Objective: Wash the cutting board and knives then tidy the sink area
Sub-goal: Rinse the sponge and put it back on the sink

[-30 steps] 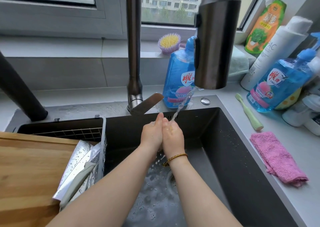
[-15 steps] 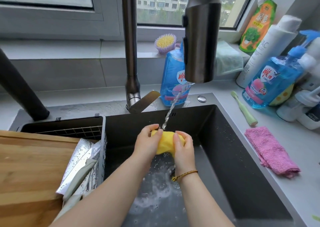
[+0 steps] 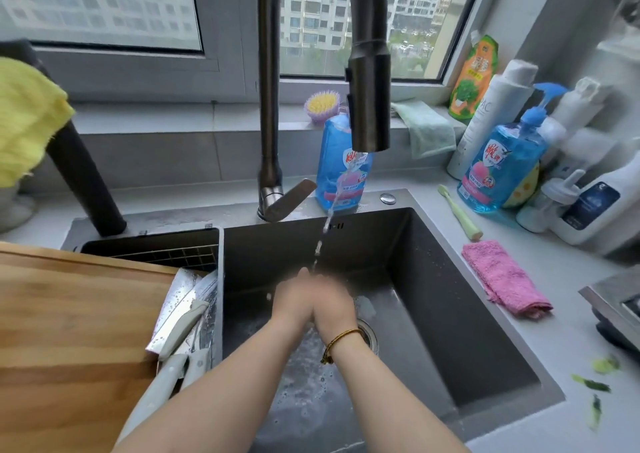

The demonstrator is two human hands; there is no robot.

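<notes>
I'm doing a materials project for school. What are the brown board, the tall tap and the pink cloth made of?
The board looks like wood: warm brown with grain stripes, smooth. The tap looks like metal, dark and brushed, with a soft shine. The pink cloth seems fluffy fabric, maybe microfibre: its surface is fuzzy.

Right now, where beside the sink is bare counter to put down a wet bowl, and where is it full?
Free: the counter strip between the pink cloth, the sink rim and the green scraps; also the ledge between the dark post and the faucet base. Crowded: the back right corner of bottles; the cutting board and knives fill the left.
</notes>
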